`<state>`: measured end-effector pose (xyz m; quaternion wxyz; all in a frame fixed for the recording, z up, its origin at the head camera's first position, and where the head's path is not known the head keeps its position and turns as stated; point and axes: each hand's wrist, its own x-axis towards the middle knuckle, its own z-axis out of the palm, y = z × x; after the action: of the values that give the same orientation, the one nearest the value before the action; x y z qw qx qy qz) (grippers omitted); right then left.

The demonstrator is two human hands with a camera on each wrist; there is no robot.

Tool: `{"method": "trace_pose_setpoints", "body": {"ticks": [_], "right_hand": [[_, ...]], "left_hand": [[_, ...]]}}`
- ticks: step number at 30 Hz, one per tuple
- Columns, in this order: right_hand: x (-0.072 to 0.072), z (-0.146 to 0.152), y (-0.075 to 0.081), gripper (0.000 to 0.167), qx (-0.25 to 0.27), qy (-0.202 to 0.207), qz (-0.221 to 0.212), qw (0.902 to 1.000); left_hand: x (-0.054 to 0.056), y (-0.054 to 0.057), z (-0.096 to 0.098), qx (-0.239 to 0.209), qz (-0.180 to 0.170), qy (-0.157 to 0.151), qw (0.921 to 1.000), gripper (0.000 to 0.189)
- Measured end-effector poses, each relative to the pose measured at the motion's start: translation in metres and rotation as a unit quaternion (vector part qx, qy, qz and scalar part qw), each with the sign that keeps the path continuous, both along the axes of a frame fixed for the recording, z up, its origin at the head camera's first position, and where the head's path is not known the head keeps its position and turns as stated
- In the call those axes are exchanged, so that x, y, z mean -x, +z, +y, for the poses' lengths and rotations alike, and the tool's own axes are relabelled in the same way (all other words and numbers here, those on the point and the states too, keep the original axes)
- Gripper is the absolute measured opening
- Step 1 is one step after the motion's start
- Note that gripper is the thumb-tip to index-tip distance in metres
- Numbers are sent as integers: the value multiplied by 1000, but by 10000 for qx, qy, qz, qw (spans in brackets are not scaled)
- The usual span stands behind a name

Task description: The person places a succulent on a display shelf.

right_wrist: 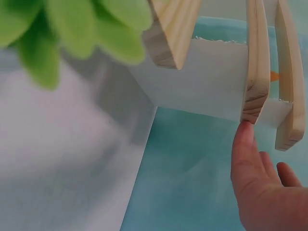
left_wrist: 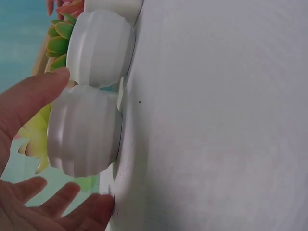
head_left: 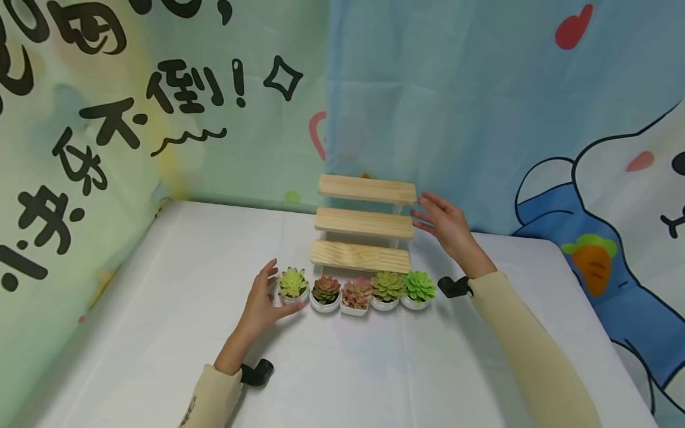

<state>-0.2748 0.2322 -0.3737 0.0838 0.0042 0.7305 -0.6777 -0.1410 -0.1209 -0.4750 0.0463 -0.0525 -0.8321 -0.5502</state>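
Five potted succulents stand in a row before a three-tier wooden shelf. My left hand is spread around the leftmost one, a yellow-green succulent in a white ribbed pot. Its thumb reaches across between this pot and its neighbour, while the other fingers lie apart from the pot on the outer side. At the shelf's right end is my right hand, fingers extended. In the right wrist view one fingertip is right at the end of the middle board.
Rightward along the row come a reddish-brown succulent, a pink one in a square pot, a green one and a bright green one. White cloth covers the table. Printed curtains hang behind.
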Motion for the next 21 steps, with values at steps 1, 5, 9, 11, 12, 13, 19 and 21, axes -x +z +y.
{"method": "trace_pose_setpoints", "body": {"ticks": [1,5,9,11,12,13,19,21], "right_hand": [[1,-1,0,67,-34,-5,12,10000],[5,-4,0,64,-143,22,103,9998],[7,-7,0,62,-144,28,256,9996],[7,-8,0,61,-111,-5,323,9994],[7,-9,0,61,-121,-38,359,9993],[7,-9,-1,60,-121,-65,388,9992],[8,-10,-4,57,13,-214,504,9985],[8,-11,-4,57,41,-224,486,9986]], "left_hand": [[1,0,1,-6,-38,-28,10000,97],[2,-2,2,-64,-79,-105,9999,89],[2,-4,3,-154,-147,-108,9997,87],[2,-4,3,-164,-189,-110,9996,88],[2,-4,3,-147,-205,-106,9996,88],[2,-4,3,-125,-236,-93,9996,87],[5,-6,3,42,-278,-51,9996,73],[5,-7,3,47,-262,-40,9996,69]]}}
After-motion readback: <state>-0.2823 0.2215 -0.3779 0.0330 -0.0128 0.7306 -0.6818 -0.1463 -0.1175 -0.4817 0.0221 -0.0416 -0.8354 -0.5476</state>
